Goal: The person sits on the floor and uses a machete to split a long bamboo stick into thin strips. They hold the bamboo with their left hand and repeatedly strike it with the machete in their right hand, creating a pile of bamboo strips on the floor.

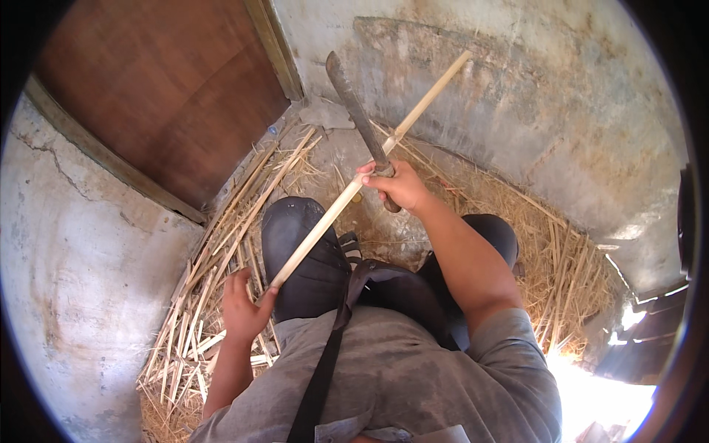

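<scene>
A long pale bamboo strip (322, 227) with a visible node slants from beside my left knee up toward the far wall. My right hand (401, 186) is closed round the handle of a machete (359, 114), whose dark blade points up and away, crossing the strip. The thumb and fingertips of that hand also press on the strip. My left hand (244, 308) is at the strip's near end, its thumb touching the tip. Its other fingers stand apart from the thumb, not wrapped round the strip.
Several split bamboo strips (229, 236) lie in a pile at my left. Straw-like shavings (565, 273) and more strips cover the floor at my right. A brown door panel (170, 88) stands at the far left, and a stained wall (517, 96) curves along the far right.
</scene>
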`<state>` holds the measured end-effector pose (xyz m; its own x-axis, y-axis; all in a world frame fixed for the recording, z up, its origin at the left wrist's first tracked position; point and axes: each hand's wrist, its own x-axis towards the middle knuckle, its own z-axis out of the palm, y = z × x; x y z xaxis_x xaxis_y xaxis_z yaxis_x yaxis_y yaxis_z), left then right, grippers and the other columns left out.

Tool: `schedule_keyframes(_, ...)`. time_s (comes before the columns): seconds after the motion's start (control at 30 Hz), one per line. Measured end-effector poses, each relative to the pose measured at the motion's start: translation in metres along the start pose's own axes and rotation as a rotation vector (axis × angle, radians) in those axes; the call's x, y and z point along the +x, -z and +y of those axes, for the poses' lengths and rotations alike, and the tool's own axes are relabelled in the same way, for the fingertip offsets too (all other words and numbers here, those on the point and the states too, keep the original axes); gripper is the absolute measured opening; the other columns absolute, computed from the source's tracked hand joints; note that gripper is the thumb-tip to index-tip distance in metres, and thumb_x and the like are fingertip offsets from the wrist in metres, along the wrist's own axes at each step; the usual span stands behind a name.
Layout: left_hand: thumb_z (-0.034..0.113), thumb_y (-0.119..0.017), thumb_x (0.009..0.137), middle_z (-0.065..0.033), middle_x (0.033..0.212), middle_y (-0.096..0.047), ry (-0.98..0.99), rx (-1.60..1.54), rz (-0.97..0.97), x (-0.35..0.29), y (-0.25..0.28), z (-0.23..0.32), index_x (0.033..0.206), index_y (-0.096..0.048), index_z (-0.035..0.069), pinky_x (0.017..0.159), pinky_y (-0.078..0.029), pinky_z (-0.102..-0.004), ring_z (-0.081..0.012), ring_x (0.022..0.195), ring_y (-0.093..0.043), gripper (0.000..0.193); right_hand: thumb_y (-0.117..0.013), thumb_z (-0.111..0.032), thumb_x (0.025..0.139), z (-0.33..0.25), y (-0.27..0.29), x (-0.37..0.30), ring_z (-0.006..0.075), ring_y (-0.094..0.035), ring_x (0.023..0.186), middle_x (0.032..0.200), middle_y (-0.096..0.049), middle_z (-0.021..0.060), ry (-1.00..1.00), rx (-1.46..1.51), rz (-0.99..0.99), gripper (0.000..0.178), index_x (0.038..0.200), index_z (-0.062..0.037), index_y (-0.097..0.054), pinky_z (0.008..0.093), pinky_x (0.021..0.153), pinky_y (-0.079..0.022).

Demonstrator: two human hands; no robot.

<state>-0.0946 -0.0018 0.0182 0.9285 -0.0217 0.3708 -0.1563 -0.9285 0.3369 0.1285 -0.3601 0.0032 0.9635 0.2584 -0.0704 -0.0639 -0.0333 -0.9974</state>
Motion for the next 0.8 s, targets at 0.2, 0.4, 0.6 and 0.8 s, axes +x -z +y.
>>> schedule_keyframes(0.2,0.027,-0.079,0.086,-0.018,0.094,-0.067,0.168,-0.048,-0.241,0.02,-0.022,0.012,0.107,-0.062,0.001,0.074,-0.055,-0.047,-0.0366,0.085,-0.068,0.038,-0.081,-0.024,0.087,-0.035,0.016,0.006,0.0083,-0.055,0.059,0.079,-0.066,0.0011,0.021,-0.057,-0.074,0.032,0.113,-0.0077,-0.072,0.0263,0.053,-0.043)
schedule_keyframes(0.4,0.018,-0.071,0.089,-0.0189,0.093,-0.066,0.141,-0.058,-0.215,0.035,-0.031,0.017,0.108,-0.06,0.001,0.072,-0.054,-0.0478,-0.0389,0.083,-0.067,0.028,-0.081,-0.023,0.087,-0.046,0.025,0.031,0.0093,-0.057,0.061,0.087,-0.069,0.002,-0.068,-0.087,-0.141,0.032,0.113,-0.0066,-0.072,0.0266,0.056,-0.046)
schedule_keyframes(0.6,0.019,-0.07,0.09,-0.0191,0.088,-0.064,0.166,0.031,-0.192,0.051,-0.013,0.039,0.105,-0.057,0.002,0.066,-0.051,-0.0479,-0.0406,0.076,-0.065,0.026,-0.082,-0.019,0.087,-0.006,0.019,0.061,0.0071,-0.055,0.06,0.082,-0.068,0.0006,-0.041,0.065,-0.19,0.033,0.116,-0.007,-0.073,0.0252,0.055,-0.043)
schedule_keyframes(0.8,0.041,-0.074,0.093,-0.0181,0.074,-0.063,0.281,0.14,-0.191,0.044,-0.008,0.055,0.097,-0.055,0.004,0.059,-0.049,-0.0489,-0.0419,0.065,-0.065,0.042,-0.082,-0.021,0.087,0.008,0.016,0.059,0.0096,-0.058,0.065,0.09,-0.072,0.0036,0.008,-0.093,-0.223,0.033,0.115,-0.0069,-0.073,0.0284,0.061,-0.048)
